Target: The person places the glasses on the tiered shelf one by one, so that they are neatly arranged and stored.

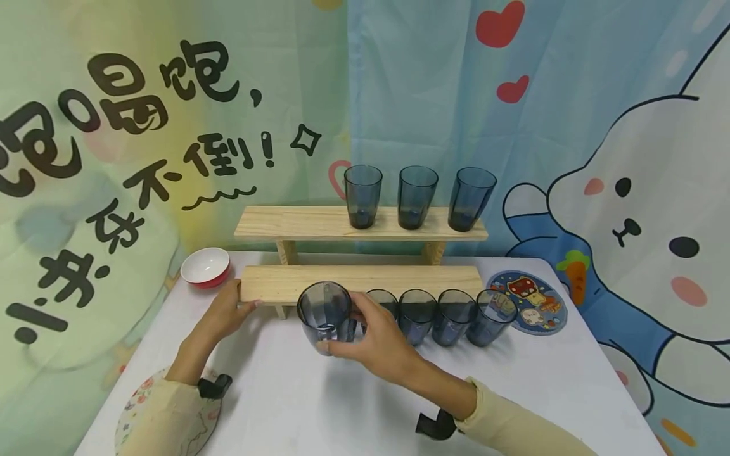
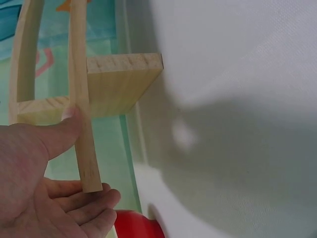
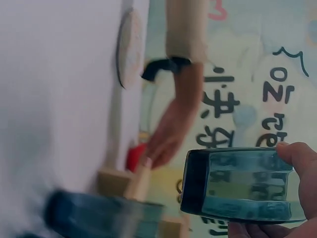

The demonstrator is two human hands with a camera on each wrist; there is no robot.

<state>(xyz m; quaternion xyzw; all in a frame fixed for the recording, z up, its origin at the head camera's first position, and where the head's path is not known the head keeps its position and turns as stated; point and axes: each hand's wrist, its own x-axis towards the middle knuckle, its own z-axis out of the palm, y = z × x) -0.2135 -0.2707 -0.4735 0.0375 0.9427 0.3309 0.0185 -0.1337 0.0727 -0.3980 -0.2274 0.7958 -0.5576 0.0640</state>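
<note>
My left hand [image 1: 224,311] grips the left end of the lower board of a two-tier wooden shelf [image 1: 319,278]. In the left wrist view, the thumb lies on one face of the board [image 2: 79,89] and the fingers are at the other. My right hand [image 1: 383,342] holds a blue glass tumbler [image 1: 324,310] in the air before the lower board, thumb and fingers around its side. The right wrist view shows this tumbler [image 3: 237,186] sideways. Several like tumblers [image 1: 416,320] stand in a row right of it, one partly hidden by the right hand.
Three blue tumblers [image 1: 418,199] stand on the upper board. A red and white bowl [image 1: 206,266] sits left of the shelf, a round cartoon mat [image 1: 536,301] at its right. A patterned round mat [image 1: 134,411] lies under the left forearm. A printed curtain [image 1: 405,82] hangs behind.
</note>
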